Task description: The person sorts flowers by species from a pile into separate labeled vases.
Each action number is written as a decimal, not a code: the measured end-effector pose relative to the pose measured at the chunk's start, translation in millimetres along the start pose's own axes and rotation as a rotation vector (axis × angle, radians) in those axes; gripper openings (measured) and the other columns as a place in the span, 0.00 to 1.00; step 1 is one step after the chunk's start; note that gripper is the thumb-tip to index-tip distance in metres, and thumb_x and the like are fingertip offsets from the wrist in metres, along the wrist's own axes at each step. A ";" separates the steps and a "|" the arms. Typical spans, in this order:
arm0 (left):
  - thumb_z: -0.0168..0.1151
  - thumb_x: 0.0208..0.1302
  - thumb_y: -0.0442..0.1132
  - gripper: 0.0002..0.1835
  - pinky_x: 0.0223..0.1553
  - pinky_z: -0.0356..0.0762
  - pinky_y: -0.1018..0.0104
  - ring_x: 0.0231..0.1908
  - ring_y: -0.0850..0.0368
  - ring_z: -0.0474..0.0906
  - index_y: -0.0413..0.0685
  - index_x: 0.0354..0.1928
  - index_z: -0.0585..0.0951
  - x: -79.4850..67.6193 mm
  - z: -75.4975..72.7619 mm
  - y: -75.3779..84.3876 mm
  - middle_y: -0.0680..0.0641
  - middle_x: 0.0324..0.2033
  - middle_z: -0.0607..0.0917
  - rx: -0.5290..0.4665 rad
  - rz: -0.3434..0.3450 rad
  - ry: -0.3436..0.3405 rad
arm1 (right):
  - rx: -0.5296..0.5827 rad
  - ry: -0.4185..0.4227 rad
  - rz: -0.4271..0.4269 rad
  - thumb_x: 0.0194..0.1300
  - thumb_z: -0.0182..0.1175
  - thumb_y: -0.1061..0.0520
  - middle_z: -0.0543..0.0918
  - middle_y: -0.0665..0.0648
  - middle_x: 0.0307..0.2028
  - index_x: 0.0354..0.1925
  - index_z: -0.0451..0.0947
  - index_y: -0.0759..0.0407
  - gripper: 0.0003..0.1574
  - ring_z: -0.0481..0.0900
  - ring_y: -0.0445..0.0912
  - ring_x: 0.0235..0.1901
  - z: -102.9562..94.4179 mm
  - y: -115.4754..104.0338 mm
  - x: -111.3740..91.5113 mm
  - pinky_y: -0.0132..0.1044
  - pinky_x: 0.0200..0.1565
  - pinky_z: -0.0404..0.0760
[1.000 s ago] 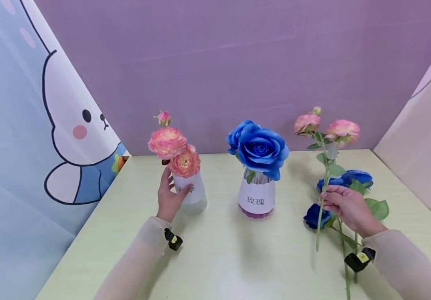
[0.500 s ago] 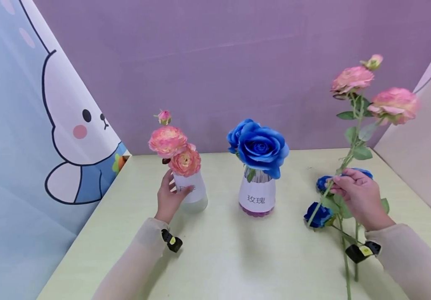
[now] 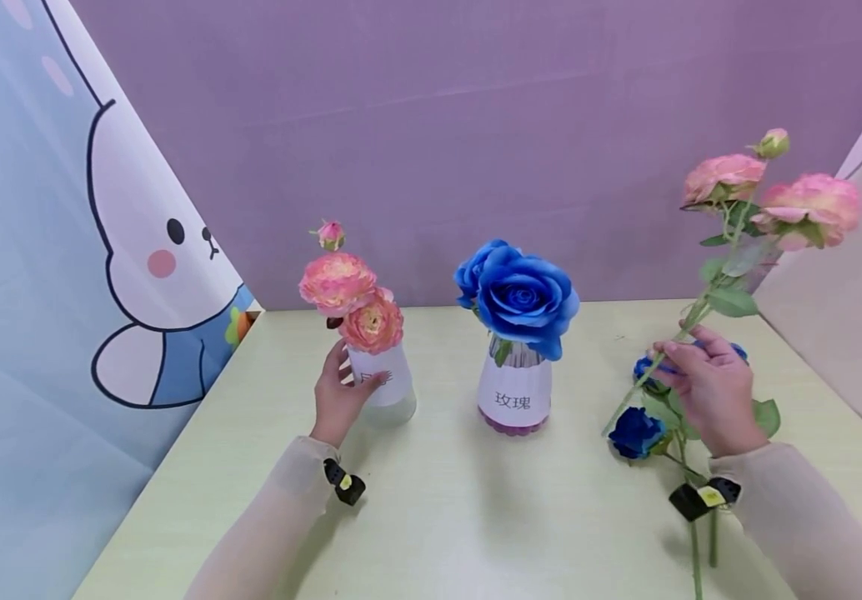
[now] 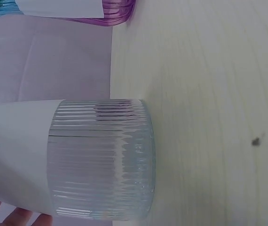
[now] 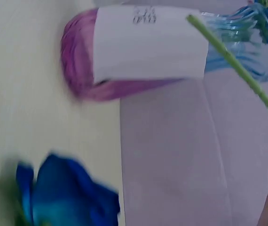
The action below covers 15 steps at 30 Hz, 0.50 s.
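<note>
My left hand (image 3: pixel 343 398) grips a clear ribbed glass vase (image 4: pixel 101 160) wrapped in a white paper label. Two pink blooms and a bud (image 3: pixel 337 283) rise from that vase, which stands upright on the table. On the right, my right hand (image 3: pixel 719 396) pinches the green stem of a pink artificial flower spray (image 3: pixel 814 204) between thumb and fingers. The spray leans up to the right, with two blooms, a bud and leaves. Its bare lower stem (image 5: pixel 237 66) points down-left, and the cut end is near a blue rose (image 3: pixel 637 433) lying on the table.
Centrally stands a second glass vase (image 3: pixel 513 400), purple at the base, with a white label and blue roses (image 3: pixel 524 296). More blue roses with long stems (image 3: pixel 695 558) lie under and beside the right hand. A purple backdrop (image 3: pixel 431 150) closes off the table's far edge.
The right hand has lifted the pink spray up and to the right, its stem tilting from nearly upright to a slant. My left hand stays on its vase.
</note>
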<state>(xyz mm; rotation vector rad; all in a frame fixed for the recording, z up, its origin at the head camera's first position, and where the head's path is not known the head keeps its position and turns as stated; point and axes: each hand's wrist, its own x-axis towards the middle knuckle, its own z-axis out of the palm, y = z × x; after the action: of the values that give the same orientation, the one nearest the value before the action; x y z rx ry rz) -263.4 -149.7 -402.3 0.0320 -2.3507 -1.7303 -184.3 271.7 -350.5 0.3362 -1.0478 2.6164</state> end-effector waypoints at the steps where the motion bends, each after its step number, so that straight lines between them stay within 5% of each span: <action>1: 0.72 0.56 0.42 0.44 0.57 0.71 0.45 0.61 0.39 0.67 0.52 0.72 0.58 -0.1 -0.2 -0.5 0.38 0.67 0.65 0.001 0.002 0.000 | 0.016 0.006 -0.003 0.64 0.47 0.80 0.85 0.66 0.29 0.45 0.70 0.68 0.15 0.86 0.53 0.31 1.9 3.7 -0.9 0.40 0.31 0.85; 6: 0.72 0.56 0.43 0.45 0.57 0.71 0.45 0.61 0.39 0.67 0.52 0.72 0.58 0.5 0.0 -1.9 0.38 0.66 0.65 0.003 0.008 -0.003 | 0.030 0.041 -0.056 0.64 0.48 0.79 0.85 0.65 0.28 0.45 0.63 0.68 0.14 0.86 0.53 0.31 14.9 24.1 -7.4 0.41 0.29 0.85; 15: 0.72 0.56 0.41 0.44 0.57 0.71 0.45 0.61 0.39 0.68 0.52 0.72 0.59 0.2 -0.7 -0.8 0.38 0.65 0.66 0.007 0.015 -0.002 | -0.081 -0.010 -0.288 0.59 0.51 0.82 0.85 0.65 0.27 0.37 0.67 0.71 0.13 0.86 0.52 0.32 39.0 62.2 -28.3 0.39 0.37 0.84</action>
<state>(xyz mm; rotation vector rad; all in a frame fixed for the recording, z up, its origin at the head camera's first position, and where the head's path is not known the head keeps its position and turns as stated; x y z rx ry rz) -263.6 -150.6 -402.8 0.0137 -2.3519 -1.7158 -176.5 196.2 -371.3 0.4454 -1.0213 2.3138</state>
